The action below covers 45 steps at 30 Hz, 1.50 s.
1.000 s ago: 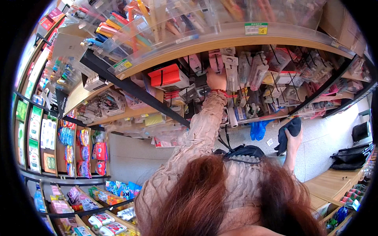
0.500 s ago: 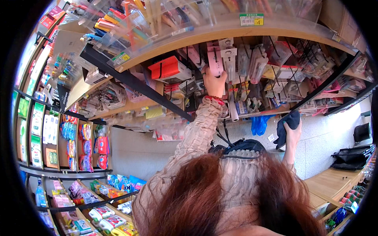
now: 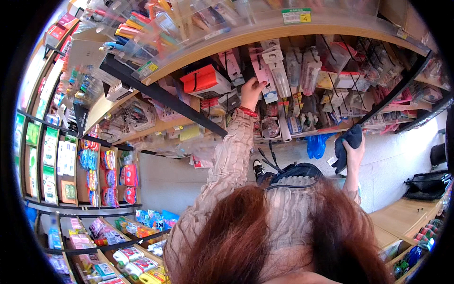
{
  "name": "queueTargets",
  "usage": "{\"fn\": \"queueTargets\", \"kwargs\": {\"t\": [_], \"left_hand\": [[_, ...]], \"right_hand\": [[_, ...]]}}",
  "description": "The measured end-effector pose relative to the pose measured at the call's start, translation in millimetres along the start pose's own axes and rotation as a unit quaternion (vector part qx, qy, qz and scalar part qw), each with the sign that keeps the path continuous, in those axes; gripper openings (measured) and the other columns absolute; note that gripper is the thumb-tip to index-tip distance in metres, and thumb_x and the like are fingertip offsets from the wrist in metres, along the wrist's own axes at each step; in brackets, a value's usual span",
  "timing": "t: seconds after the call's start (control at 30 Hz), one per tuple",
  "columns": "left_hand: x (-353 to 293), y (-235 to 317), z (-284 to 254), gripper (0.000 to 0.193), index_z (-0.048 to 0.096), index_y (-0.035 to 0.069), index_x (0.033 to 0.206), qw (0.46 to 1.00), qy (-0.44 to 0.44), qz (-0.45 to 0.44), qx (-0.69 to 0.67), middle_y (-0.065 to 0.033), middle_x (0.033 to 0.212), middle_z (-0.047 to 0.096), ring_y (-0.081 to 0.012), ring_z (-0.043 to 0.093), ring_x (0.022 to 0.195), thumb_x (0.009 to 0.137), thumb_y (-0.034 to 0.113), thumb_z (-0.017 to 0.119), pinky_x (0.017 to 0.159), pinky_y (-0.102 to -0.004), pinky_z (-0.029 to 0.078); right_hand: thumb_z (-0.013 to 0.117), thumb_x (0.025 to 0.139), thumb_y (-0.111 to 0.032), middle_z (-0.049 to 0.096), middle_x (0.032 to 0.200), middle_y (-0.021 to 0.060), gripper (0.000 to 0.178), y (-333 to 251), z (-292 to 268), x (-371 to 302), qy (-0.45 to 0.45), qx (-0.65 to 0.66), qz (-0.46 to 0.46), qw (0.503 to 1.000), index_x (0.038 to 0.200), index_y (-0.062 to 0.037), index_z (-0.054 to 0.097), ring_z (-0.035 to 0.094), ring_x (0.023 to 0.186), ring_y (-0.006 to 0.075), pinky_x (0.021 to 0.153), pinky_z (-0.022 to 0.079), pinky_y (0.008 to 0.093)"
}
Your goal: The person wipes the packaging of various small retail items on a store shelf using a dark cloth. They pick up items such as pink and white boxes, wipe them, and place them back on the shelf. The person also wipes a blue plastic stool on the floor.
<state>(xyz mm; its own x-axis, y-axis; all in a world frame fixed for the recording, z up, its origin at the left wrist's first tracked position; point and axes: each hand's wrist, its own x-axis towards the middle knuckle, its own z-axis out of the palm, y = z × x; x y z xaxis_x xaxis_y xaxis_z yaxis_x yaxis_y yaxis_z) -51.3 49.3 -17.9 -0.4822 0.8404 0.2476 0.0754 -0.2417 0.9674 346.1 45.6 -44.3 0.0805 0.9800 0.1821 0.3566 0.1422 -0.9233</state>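
Observation:
My left hand (image 3: 252,94), with a red bracelet at the wrist, reaches up to the hanging goods under the upper shelf. Its fingers are pinched at the lower left edge of a long pink package (image 3: 261,68), which hangs tilted and has a pale lower end. Just right of that hang slim clear-and-white packs (image 3: 279,75). To the left, a red-topped box (image 3: 201,81) rests among small packages. On the right, my right hand (image 3: 354,147) is closed around a dark cloth-like item (image 3: 344,146), held below the shelf edge.
A wooden shelf edge (image 3: 236,40) with pens above runs over my left hand. Black frame bars (image 3: 161,94) slant at either side. A blue plastic bag (image 3: 316,146) hangs below. Bagged goods (image 3: 127,175) fill racks on the left; a wooden counter (image 3: 402,215) stands right.
My left hand has shifted slightly left and off the pink package's front to its edge. The package now hangs more tilted, its pale lower end showing. The right hand keeps the dark item.

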Motion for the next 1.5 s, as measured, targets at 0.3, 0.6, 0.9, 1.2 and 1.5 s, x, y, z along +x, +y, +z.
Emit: {"fn": "queueTargets", "kwargs": {"t": [0.3, 0.6, 0.9, 1.2, 1.5], "left_hand": [[-5.3, 9.3, -5.7, 0.020, 0.061, -0.003, 0.100, 0.999, 0.017, -0.041, -0.015, -0.0025, 0.091, 0.064, -0.0094, 0.059, 0.082, 0.082, 0.004, 0.062, 0.075, -0.0220, 0.045], [-42.3, 17.8, -4.3, 0.017, 0.061, -0.004, 0.098, 1.000, -0.004, 0.004, 0.010, -0.0033, 0.091, 0.062, -0.0108, 0.059, 0.084, 0.083, 0.003, 0.062, 0.078, -0.0230, 0.045], [-58.0, 40.9, 43.9, 0.019, 0.060, -0.005, 0.098, 0.994, -0.102, 0.004, 0.028, -0.0075, 0.089, 0.064, -0.0112, 0.061, 0.084, 0.081, 0.003, 0.062, 0.074, -0.0243, 0.047], [-109.3, 55.9, 129.4, 0.019, 0.060, 0.004, 0.096, 0.919, -0.139, 0.190, 0.316, -0.0203, 0.077, 0.061, -0.0382, 0.059, 0.073, 0.077, 0.002, 0.057, 0.062, -0.0435, 0.047], [-113.3, 55.6, 130.0, 0.017, 0.063, 0.005, 0.095, 0.941, -0.140, 0.185, 0.247, -0.0178, 0.078, 0.062, -0.0343, 0.061, 0.072, 0.078, 0.008, 0.061, 0.061, -0.0384, 0.048]], "right_hand": [[0.069, 0.064, -0.003, 0.056, 0.115, 0.0115, 0.063, -10.9, -2.8, -6.1, -0.003, 0.007, 0.026, 1.000, 0.123, -0.0034, 0.048, 0.053, 0.106, 0.0217, 0.093, 0.039, 0.0304], [0.069, 0.064, -0.005, 0.060, 0.107, 0.0120, 0.061, -12.1, -1.3, -7.0, -0.020, 0.033, 0.070, 0.997, 0.122, -0.0030, 0.049, 0.056, 0.099, 0.0217, 0.088, 0.043, 0.0311], [0.067, 0.069, -0.003, 0.061, 0.099, 0.0095, 0.043, -27.1, 21.8, 5.6, -0.059, 0.340, 0.127, 0.930, 0.109, 0.0027, 0.053, 0.059, 0.087, 0.0190, 0.081, 0.047, 0.0303], [0.071, 0.072, -0.003, 0.061, 0.091, 0.0051, 0.031, -122.7, 65.5, 24.0, 0.020, 0.427, 0.049, 0.903, 0.099, -0.0017, 0.056, 0.059, 0.081, 0.0140, 0.075, 0.048, 0.0270], [0.064, 0.073, 0.006, 0.065, 0.088, 0.0133, 0.025, -118.0, 47.2, 29.1, -0.047, 0.486, 0.039, 0.872, 0.097, 0.0037, 0.056, 0.065, 0.078, 0.0196, 0.072, 0.053, 0.0305]]}}
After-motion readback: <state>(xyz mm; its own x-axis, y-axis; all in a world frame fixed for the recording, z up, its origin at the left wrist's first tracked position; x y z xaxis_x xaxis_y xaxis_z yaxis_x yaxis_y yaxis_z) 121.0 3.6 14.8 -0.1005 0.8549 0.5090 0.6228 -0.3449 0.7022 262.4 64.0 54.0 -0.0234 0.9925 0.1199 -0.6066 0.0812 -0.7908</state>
